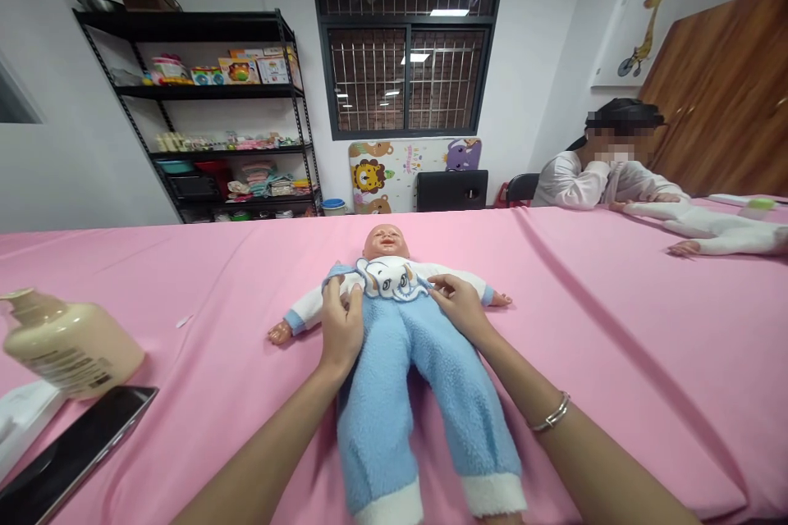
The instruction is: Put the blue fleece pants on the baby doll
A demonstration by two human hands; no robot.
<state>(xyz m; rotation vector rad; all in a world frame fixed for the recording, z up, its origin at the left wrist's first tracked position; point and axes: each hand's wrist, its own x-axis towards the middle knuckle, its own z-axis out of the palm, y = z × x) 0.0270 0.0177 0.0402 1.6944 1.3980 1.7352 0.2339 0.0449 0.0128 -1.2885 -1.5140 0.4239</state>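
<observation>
**Pink surface [203, 279] with a doll [386, 244] under both hands**

A pink cloth covers the whole surface, and the person's two bare forearms reach across it from the near edge. A thin bracelet [552, 414] sits on the right wrist.

The doll lies on its back, with its feet towards the person and its head beyond the hands. Its blue fleece trousers [400, 394] run from the near edge up to its chest.

The left hand [341, 326] rests on the doll's side, its fingers curled shut on the top edge of the trousers. The right hand [460, 308] lies on the other side, its fingertips pinched on the same edge. Between the two hands sits a white elephant bib [389, 279], touching the fingers of both.

Well to the left of the left hand are a dark phone [74, 451], lying flat, and just beyond it a cream pump bottle [67, 344], tilted over.

Far to the right of the right hand, another person [607, 176] sits leaning on the surface. A second doll in white [707, 234] lies stretched out in front of them.

Beyond the hands, against the back wall, stand:
- a black shelf rack [295, 98] loaded with toys and boxes
- a barred window [406, 49]
- an animal-print mat [375, 176]
- a black chair [452, 190]
</observation>
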